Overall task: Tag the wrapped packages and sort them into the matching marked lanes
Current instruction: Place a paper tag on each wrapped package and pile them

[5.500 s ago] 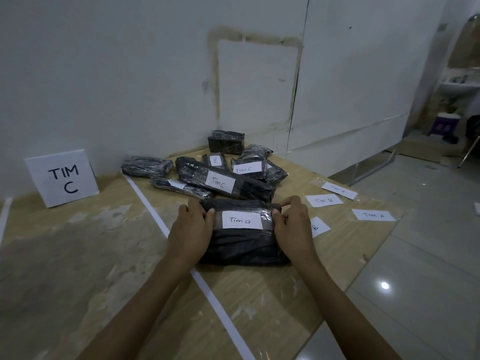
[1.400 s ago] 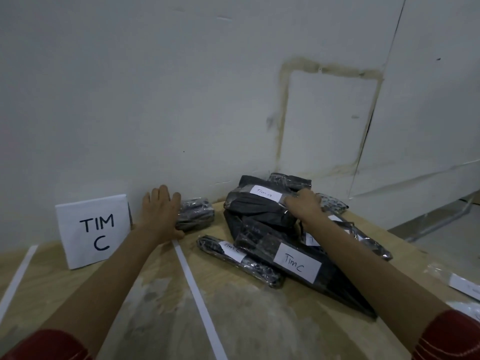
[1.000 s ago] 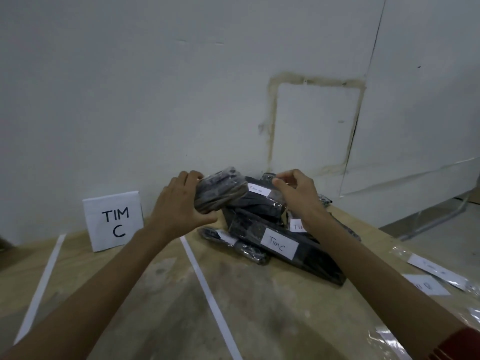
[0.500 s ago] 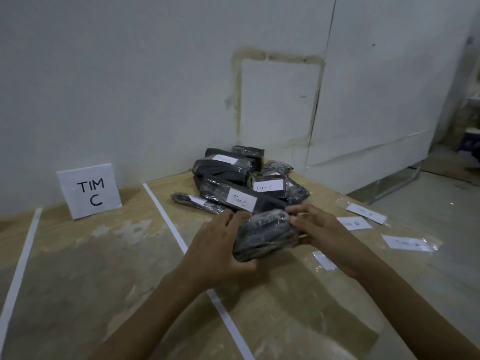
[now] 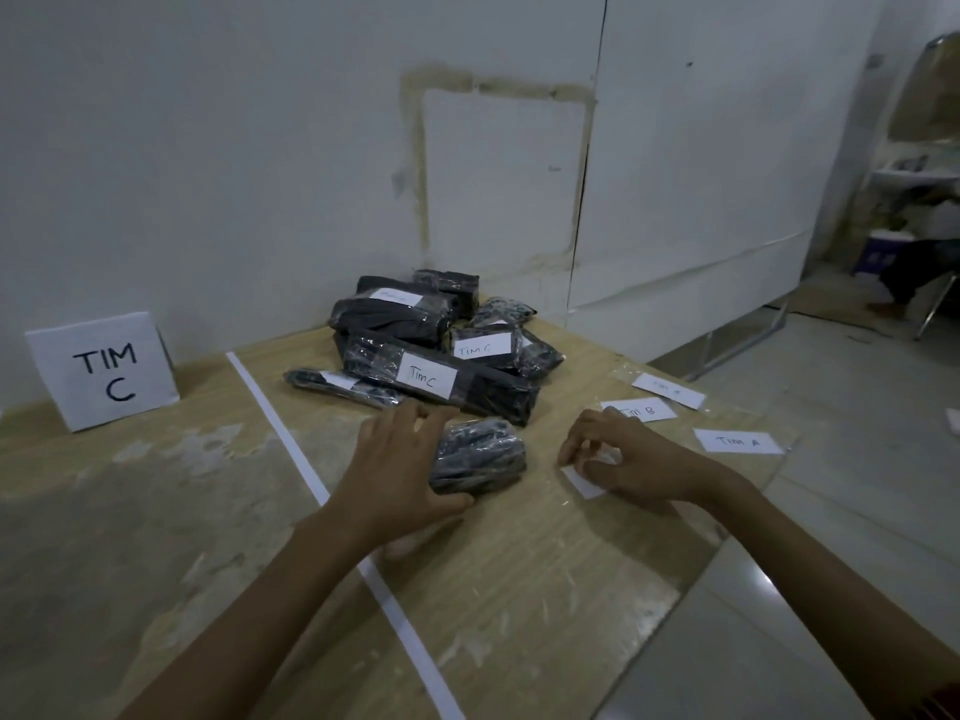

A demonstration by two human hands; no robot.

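Near table edge (image 5: 691, 579), right hand (image 5: 631, 462) pinching tag (image 5: 584, 480)

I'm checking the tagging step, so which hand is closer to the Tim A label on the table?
Right. The right hand is picking at a blank label just left of the Tim A label. The left hand rests against the unlabelled package, farther left.

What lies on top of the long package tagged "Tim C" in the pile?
A dark wrapped package with a white tag lies across the back end of the long package. That end and the tag's writing cannot be made out.
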